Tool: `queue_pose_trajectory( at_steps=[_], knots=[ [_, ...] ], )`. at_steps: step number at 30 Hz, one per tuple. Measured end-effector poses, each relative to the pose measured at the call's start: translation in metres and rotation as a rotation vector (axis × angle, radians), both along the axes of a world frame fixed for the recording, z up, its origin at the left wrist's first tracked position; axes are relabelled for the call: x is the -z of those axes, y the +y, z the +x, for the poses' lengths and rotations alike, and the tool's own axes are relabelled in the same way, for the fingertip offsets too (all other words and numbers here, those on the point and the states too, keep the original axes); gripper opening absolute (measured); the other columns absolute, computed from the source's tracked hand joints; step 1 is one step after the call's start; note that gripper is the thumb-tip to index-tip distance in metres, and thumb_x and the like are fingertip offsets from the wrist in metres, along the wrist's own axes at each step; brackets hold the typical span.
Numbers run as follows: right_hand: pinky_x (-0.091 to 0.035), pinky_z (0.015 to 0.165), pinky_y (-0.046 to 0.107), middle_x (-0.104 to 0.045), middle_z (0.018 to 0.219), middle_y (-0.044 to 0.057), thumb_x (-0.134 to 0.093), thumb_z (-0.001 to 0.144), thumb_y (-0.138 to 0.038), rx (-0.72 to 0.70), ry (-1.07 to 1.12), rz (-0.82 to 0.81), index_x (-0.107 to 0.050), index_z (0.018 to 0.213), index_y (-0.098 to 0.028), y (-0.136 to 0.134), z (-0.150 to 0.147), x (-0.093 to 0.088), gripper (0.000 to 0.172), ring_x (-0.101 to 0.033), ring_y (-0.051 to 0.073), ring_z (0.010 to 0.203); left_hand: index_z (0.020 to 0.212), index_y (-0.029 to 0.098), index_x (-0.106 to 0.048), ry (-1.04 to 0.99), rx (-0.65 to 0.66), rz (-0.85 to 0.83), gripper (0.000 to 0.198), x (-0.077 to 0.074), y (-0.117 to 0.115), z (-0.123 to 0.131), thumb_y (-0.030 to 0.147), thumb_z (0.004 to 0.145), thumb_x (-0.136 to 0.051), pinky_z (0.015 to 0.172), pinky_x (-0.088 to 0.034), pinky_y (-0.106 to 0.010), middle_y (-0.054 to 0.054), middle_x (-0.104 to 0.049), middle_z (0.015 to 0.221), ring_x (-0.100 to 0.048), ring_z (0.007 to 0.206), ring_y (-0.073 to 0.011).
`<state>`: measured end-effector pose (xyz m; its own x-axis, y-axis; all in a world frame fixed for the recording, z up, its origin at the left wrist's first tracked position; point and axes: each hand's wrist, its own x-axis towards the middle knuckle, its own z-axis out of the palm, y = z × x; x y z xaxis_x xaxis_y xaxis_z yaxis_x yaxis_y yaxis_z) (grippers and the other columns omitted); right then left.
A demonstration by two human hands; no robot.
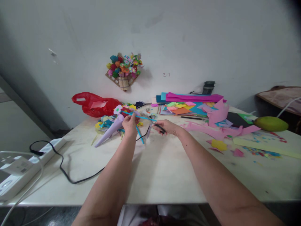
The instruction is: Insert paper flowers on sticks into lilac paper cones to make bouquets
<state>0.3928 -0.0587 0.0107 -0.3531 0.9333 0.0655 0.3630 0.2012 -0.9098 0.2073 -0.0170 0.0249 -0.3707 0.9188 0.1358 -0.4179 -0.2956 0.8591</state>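
My left hand point(129, 124) is closed around a thin blue stick point(143, 118) that slants across toward my right hand. It hovers over a heap of paper flowers point(110, 121) and a lilac paper cone point(108, 131) lying on the white table point(152, 169). My right hand point(167, 127) is closed on a black tool point(160, 127), and a black cord runs from it toward the left; what kind of tool it is stays unclear. Both hands meet near the table's middle, a little apart.
A red plastic bag point(96, 104) lies at the back left. Coloured paper sheets point(188, 105) and pink scraps point(218, 124) cover the right side, with a green mango point(270, 123). A power strip point(21, 169) with a black cable point(66, 175) sits left. A paper-flower bouquet point(123, 69) hangs on the wall.
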Motion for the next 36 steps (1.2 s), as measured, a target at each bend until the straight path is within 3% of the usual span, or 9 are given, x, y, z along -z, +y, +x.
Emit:
queue_pose_trajectory(
  at_steps=[14,19,26,36],
  knots=[
    [-0.028,0.036,0.017,-0.048,0.056,-0.005,-0.06,0.073,-0.046,-0.018,0.03,0.026,-0.056,0.077,-0.017,-0.002,0.0,-0.001,0.029,-0.044,0.006,0.044,0.066,0.016,-0.049,-0.01,0.016,0.006,0.03,0.001,0.001,0.001,0.034,0.061,-0.073,0.058,-0.051,-0.028,0.001,-0.059,0.052,-0.061,0.051,-0.014],
    [-0.026,0.038,0.018,-0.046,0.055,-0.005,-0.061,0.072,-0.045,-0.028,0.004,0.042,-0.056,0.074,-0.017,-0.005,0.001,-0.004,0.028,-0.042,0.006,0.044,0.065,0.017,-0.049,0.003,0.012,0.011,0.03,0.001,0.0,0.001,0.033,0.061,-0.073,0.059,-0.05,-0.027,0.002,-0.058,0.052,-0.061,0.052,-0.0132],
    [-0.033,0.043,0.019,-0.044,0.054,-0.007,-0.06,0.073,-0.043,-0.063,0.024,0.089,-0.059,0.074,-0.016,0.003,0.005,0.003,0.027,-0.038,0.006,0.046,0.065,0.016,-0.05,0.025,0.028,-0.029,0.032,-0.002,-0.002,0.002,0.036,0.059,-0.075,0.059,-0.05,-0.027,0.001,-0.059,0.053,-0.062,0.053,-0.0139],
    [-0.028,0.041,0.019,-0.043,0.049,-0.007,-0.063,0.07,-0.042,-0.046,0.054,0.083,-0.063,0.076,-0.013,0.002,0.005,0.001,0.029,-0.035,0.005,0.043,0.065,0.016,-0.05,-0.005,0.06,-0.047,0.031,0.0,-0.002,0.001,0.033,0.059,-0.075,0.058,-0.049,-0.027,0.001,-0.059,0.053,-0.06,0.052,-0.0132]
  ],
)
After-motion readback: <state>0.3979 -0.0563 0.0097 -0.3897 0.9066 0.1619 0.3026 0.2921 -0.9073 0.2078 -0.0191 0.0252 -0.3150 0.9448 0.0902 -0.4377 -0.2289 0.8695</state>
